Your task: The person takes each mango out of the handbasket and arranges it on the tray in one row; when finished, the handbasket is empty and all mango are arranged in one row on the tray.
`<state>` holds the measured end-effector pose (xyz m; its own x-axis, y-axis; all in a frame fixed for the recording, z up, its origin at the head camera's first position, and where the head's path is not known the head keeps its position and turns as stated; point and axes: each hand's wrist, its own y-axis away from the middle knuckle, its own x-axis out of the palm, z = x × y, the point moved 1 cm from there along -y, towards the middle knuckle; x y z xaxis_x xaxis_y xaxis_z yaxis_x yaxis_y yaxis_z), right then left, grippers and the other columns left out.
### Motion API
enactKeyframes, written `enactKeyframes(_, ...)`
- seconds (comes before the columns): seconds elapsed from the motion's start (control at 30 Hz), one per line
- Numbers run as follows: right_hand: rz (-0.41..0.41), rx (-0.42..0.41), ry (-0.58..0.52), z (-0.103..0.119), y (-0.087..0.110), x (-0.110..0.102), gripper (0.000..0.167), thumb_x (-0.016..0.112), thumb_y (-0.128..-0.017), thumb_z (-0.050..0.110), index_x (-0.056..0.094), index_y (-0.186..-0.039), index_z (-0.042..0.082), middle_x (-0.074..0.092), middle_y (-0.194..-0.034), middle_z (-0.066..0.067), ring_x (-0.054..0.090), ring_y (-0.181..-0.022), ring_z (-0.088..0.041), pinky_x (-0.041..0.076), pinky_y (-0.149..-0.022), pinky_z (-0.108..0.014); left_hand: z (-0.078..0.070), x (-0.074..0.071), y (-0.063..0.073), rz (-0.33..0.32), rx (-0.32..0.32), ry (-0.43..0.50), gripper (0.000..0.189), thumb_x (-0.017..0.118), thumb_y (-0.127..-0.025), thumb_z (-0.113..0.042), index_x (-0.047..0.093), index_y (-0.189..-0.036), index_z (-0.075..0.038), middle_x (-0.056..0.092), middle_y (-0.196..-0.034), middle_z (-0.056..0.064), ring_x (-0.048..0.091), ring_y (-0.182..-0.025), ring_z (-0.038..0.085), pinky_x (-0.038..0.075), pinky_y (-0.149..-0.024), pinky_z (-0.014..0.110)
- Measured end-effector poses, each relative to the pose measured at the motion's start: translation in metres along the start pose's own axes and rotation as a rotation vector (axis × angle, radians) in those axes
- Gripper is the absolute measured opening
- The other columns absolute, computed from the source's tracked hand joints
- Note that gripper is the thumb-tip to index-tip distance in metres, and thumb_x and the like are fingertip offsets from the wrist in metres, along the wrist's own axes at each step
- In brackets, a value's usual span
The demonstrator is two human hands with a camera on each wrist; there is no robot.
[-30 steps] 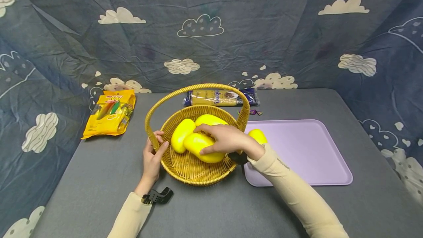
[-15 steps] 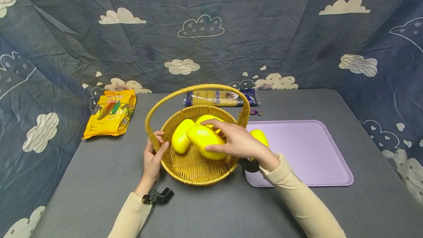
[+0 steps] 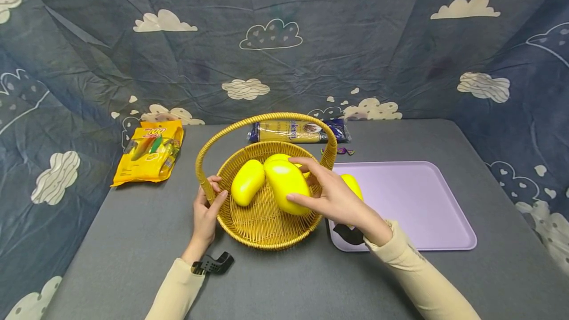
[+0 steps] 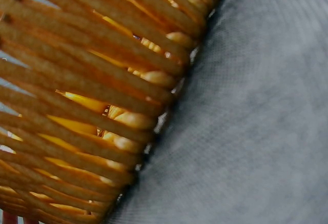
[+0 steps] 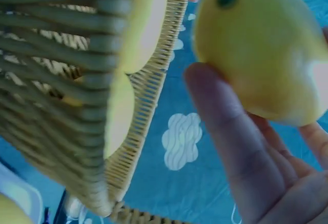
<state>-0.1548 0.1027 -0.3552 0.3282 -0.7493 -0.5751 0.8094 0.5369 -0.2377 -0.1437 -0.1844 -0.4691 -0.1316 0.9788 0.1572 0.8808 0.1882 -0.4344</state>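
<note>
My right hand (image 3: 335,194) holds a yellow mango (image 3: 286,184) between thumb and fingers, over the right half of the wicker basket (image 3: 249,238). A green spot marks the end of that mango in the right wrist view, where the thumb and fingers are around it and the basket wall (image 5: 56,44) is beside it. At the basket's left side, my left hand (image 3: 206,214) grips the rim near the handle's foot. Inside lie a second mango (image 3: 247,182) and, partly hidden behind the held one, a third (image 3: 275,157). The left wrist view shows mostly woven wall (image 4: 102,96).
A lilac tray (image 3: 413,206) lies right of the basket, with another mango (image 3: 353,185) at its left edge, partly behind my right hand. Behind the basket are a pasta packet (image 3: 289,131) and a small purple wrapped candy (image 3: 342,151). A yellow candy bag (image 3: 148,154) lies left.
My right hand has lifted the mango off the others and carried it rightward, turning it more upright. The left hand and basket have stayed in place.
</note>
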Motion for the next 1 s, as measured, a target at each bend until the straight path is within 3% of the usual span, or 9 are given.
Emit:
enactKeyframes(0.2, -0.088, -0.001, -0.131, 0.003, 0.014, 0.0, 0.07, 0.077, -0.08, 0.011, 0.04, -0.138, 0.02, 0.055, -0.114, -0.009, 0.061, -0.088, -0.022, 0.053, -0.056, -0.033, 0.0, 0.0, 0.0, -0.003, -0.001, -0.002, 0.019, 0.056, -0.089, 0.007, 0.041, -0.096, 0.016, 0.047, -0.117, 0.019, 0.041, -0.105, 0.027, 0.031, -0.087, 0.028)
enactKeyframes(0.4, -0.241, -0.109, -0.084, 0.019, 0.028, -0.011, 0.068, 0.076, -0.072, -0.007, 0.044, -0.132, 0.001, 0.057, -0.108, -0.016, 0.063, -0.082, -0.024, 0.053, -0.056, -0.034, 0.0, 0.0, 0.0, -0.003, 0.0, -0.003, 0.019, 0.056, -0.089, 0.006, 0.042, -0.097, 0.015, 0.047, -0.118, 0.02, 0.041, -0.105, 0.026, 0.031, -0.087, 0.028)
enactKeyframes(0.53, -0.299, -0.101, -0.076, 0.018, 0.037, -0.017, 0.069, 0.076, -0.07, -0.011, 0.044, -0.13, -0.002, 0.055, -0.106, -0.015, 0.062, -0.08, -0.018, 0.052, -0.057, -0.033, 0.0, 0.0, 0.0, -0.003, -0.001, -0.002, 0.019, 0.056, -0.089, 0.006, 0.042, -0.097, 0.015, 0.046, -0.118, 0.023, 0.041, -0.104, 0.026, 0.031, -0.086, 0.028)
enactKeyframes(0.77, -0.403, -0.083, -0.09, 0.003, 0.052, -0.026, 0.068, 0.071, -0.069, -0.017, 0.042, -0.129, -0.006, 0.052, -0.112, -0.017, 0.058, -0.087, -0.01, 0.05, -0.057, -0.026, 0.001, -0.001, 0.0, -0.004, -0.002, -0.002, 0.018, 0.056, -0.089, 0.006, 0.042, -0.096, 0.015, 0.045, -0.118, 0.025, 0.041, -0.104, 0.026, 0.032, -0.086, 0.028)
enactKeyframes(1.0, -0.485, -0.028, -0.089, -0.039, 0.068, -0.038, 0.076, 0.071, -0.07, -0.017, 0.039, -0.137, 0.002, 0.051, -0.112, -0.01, 0.06, -0.091, -0.009, 0.051, -0.062, -0.022, 0.001, -0.001, -0.001, -0.002, -0.005, -0.002, 0.018, 0.056, -0.089, 0.005, 0.042, -0.096, 0.014, 0.044, -0.119, 0.027, 0.041, -0.105, 0.027, 0.032, -0.087, 0.028)
